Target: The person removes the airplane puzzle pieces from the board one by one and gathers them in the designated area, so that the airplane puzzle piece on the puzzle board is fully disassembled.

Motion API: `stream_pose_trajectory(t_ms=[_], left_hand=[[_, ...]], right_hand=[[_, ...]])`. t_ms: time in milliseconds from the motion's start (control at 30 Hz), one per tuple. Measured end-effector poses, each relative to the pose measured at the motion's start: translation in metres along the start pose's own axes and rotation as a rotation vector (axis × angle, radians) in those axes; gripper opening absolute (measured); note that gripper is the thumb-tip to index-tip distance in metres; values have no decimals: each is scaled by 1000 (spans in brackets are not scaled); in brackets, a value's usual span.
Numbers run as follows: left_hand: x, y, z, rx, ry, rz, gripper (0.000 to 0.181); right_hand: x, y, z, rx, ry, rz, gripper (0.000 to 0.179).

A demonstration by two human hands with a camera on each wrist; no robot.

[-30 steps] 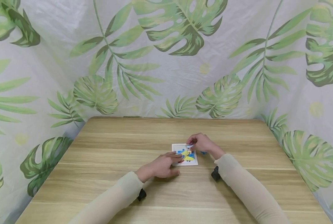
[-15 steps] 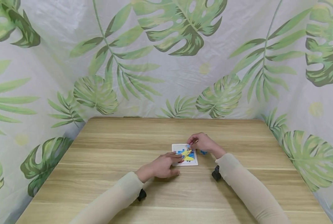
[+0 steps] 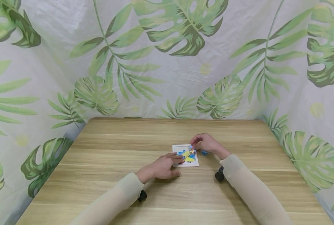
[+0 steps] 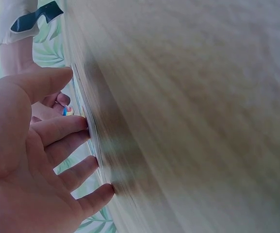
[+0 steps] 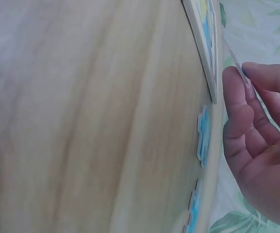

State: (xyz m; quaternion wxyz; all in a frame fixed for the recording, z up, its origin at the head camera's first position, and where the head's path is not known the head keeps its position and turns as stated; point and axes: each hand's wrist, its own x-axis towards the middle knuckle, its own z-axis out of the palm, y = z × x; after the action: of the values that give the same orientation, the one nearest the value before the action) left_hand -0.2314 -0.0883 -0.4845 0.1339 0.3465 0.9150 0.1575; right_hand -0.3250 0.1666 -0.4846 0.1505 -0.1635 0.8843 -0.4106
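A small jigsaw puzzle in a white square frame [image 3: 176, 147] lies on the table, its picture showing a yellow plane on blue. My left hand [image 3: 162, 166] rests its outstretched fingers on the puzzle's left side; in the left wrist view the fingertips [image 4: 92, 164] touch the frame's edge. Above the upper right corner, my right hand [image 3: 207, 144] pinches a puzzle piece [image 3: 193, 149] between thumb and fingers. That thin piece [image 5: 238, 63] appears edge-on in the right wrist view, raised off the frame. Part of the puzzle is hidden under both hands.
Loose blue puzzle pieces [image 3: 204, 152] lie just right of the frame; the right wrist view shows one piece [image 5: 204, 137] near the frame's corner and another piece [image 5: 194, 209] farther off. The wooden table [image 3: 122, 140] ends at a leaf-patterned curtain [image 3: 144, 78].
My right hand has shifted slightly right, and the pinched piece has turned, looking thin half a second ago and showing its coloured face now. The left hand stays in place.
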Motion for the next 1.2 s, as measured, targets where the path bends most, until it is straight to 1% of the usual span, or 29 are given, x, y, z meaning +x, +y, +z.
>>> stream_pose_trajectory(t_ms=[167, 300, 433, 700, 867, 1067, 1200], left_hand=[[-1, 1, 0, 8, -1, 1, 56], [-2, 1, 0, 14, 2, 3, 56], [-2, 0, 1, 16, 7, 3, 56], [-4, -1, 4, 28, 22, 9, 56], [-5, 0, 3, 34, 30, 8, 55], [-8, 1, 2, 44, 30, 3, 55], [-9, 0, 2, 45, 33, 0, 54]], right_hand=[[-1, 7, -6, -14, -1, 13, 16], [-5, 7, -11, -18, -3, 29, 17], [-9, 8, -15, -23, 1, 21, 18], [-17, 13, -25, 26, 5, 37, 17], [-19, 18, -31, 18, 22, 24, 17], [-23, 26, -38, 73, 21, 30, 17], [-27, 31, -43, 68, 29, 37, 18]])
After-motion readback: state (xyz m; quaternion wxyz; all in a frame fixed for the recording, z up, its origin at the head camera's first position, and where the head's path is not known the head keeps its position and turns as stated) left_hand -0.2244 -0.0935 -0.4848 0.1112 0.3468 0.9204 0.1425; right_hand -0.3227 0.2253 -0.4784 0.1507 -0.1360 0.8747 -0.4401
